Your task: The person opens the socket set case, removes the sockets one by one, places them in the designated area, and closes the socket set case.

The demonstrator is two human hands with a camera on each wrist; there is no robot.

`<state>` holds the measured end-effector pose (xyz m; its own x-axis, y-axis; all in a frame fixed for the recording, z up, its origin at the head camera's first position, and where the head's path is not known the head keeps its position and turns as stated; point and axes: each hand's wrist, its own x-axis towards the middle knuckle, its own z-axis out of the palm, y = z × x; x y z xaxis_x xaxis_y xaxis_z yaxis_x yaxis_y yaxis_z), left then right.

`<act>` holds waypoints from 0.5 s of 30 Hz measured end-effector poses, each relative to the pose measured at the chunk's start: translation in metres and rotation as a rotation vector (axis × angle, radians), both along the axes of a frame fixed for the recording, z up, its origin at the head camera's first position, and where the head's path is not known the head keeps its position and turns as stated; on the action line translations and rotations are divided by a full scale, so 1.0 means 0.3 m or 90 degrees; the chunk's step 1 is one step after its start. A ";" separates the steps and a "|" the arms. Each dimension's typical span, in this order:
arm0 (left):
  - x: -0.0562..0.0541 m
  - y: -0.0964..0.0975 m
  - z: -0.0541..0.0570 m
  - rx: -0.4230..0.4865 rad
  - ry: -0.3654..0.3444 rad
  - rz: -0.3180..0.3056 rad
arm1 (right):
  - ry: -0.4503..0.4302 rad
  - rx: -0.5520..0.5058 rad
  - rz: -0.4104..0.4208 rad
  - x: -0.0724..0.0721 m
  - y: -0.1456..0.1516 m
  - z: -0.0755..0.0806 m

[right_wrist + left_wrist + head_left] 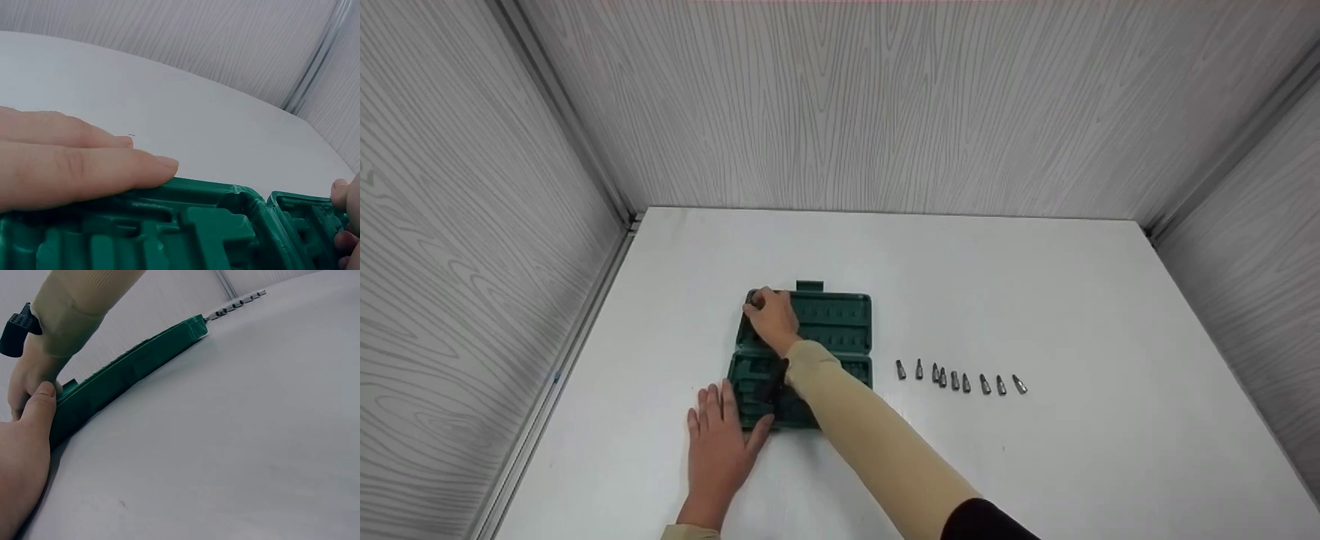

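Note:
An open green plastic bit case (835, 341) with moulded slots lies flat on the table. My left hand (718, 450) rests by its near left corner with fingers straight and spread. The left thumb touches the case's near edge, and two left fingers (84, 169) lie along its side in the right wrist view. Reaching across, my right hand (775, 319) has bent fingers at the far left corner of the lid. Whether anything is between those fingertips is hidden. To the right of the case, several metal screwdriver bits (966, 382) lie in a loose row.
The white table (1080, 315) has grey wood-grain panels (885, 105) along its back and both sides. A green latch tab (810, 286) sticks out from the lid's far edge. My right forearm in a beige sleeve (877, 427) covers part of the case.

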<state>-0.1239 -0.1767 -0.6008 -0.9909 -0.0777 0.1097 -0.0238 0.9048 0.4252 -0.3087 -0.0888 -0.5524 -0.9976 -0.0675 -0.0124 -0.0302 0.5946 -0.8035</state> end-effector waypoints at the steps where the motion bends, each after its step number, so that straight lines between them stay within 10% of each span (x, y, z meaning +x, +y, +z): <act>1: -0.001 -0.003 0.003 0.000 0.001 0.000 | 0.003 -0.023 0.006 0.002 0.003 0.003; 15: -0.003 -0.001 0.011 -0.001 0.000 -0.008 | 0.063 -0.187 0.098 0.023 0.120 0.023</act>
<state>-0.1246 -0.1770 -0.5974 -0.9918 -0.0649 0.1105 -0.0121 0.9060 0.4232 -0.3020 -0.0528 -0.5454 -0.9708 -0.2042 0.1263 -0.1881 0.3203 -0.9285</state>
